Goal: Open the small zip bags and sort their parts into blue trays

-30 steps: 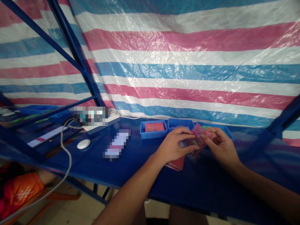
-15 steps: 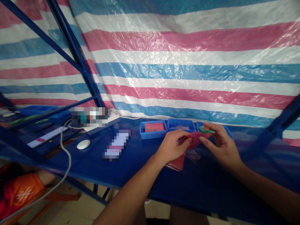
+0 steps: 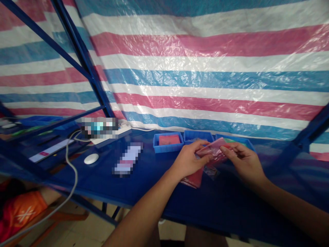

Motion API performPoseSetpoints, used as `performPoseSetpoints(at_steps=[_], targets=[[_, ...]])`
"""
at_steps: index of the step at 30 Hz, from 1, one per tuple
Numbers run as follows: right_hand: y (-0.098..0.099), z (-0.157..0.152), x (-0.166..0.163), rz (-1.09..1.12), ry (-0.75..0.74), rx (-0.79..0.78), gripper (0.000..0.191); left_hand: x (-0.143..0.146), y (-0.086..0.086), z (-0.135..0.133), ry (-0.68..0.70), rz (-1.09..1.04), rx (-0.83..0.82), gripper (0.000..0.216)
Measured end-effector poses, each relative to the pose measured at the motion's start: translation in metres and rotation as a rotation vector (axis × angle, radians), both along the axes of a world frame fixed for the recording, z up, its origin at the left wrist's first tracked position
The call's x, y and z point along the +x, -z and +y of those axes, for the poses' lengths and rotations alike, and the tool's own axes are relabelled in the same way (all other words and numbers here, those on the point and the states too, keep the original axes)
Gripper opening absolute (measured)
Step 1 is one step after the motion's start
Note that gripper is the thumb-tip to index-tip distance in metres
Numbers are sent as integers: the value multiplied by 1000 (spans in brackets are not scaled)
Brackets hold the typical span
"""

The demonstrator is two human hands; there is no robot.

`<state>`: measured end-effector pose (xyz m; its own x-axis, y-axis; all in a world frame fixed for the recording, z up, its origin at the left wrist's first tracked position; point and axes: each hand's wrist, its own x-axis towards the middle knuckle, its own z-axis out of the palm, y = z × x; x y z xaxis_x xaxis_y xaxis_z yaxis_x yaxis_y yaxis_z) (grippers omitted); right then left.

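Both of my hands hold one small pink see-through packet point(image 3: 212, 151) just above the blue table point(image 3: 144, 185). My left hand point(image 3: 189, 160) pinches its left edge with closed fingers. My right hand point(image 3: 244, 161) pinches its right edge, thumb on top. Under the hands lie a red flat piece point(image 3: 193, 179) and a small clear packet point(image 3: 212, 171) on the table. Three blue bins stand just behind the hands: the left bin point(image 3: 167, 141) holds red pieces, the middle bin point(image 3: 197, 136) sits beside it, and the right bin point(image 3: 238, 141) shows something green.
A striped pink, white and blue plastic sheet point(image 3: 205, 68) hangs behind the table. Dark blue frame bars point(image 3: 82, 58) cross at the left. A white mouse point(image 3: 91, 158) and its grey cable point(image 3: 73, 171) lie at the left. A person in orange point(image 3: 20, 209) is at the lower left.
The right hand brought a green piece from the right bin to the packet; now the green piece is out of sight and both hands pinch the packet, held flatter.
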<state>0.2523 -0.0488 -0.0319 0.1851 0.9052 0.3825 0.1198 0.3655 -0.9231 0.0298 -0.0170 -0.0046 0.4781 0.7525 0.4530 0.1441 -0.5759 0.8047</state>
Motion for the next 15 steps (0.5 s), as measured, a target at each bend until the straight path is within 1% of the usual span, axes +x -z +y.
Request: performPoseSetpoints(at_steps=[2, 5, 7, 9, 12, 14, 15], targets=[[1, 2, 1, 28, -23, -18, 31, 1, 2, 3, 13, -96, -92, 45], [2, 4, 2, 34, -44, -26, 34, 3, 8, 9, 74, -241, -241, 49], [3, 3, 2, 22, -36, -16, 35, 3, 12, 13, 45, -234, -243, 50], [3, 3, 2, 22, -21, -2, 34, 1, 13, 15, -53, -171, -151, 48], [2, 3, 1, 39, -15, 7, 31, -2, 10, 14, -195, -51, 118, 30], [2, 3, 1, 55, -17, 0, 29, -2, 7, 11, -194, 33, 252, 19], [2, 3, 0, 60, -24, -6, 28, -2, 5, 8, -163, 69, 280, 19]])
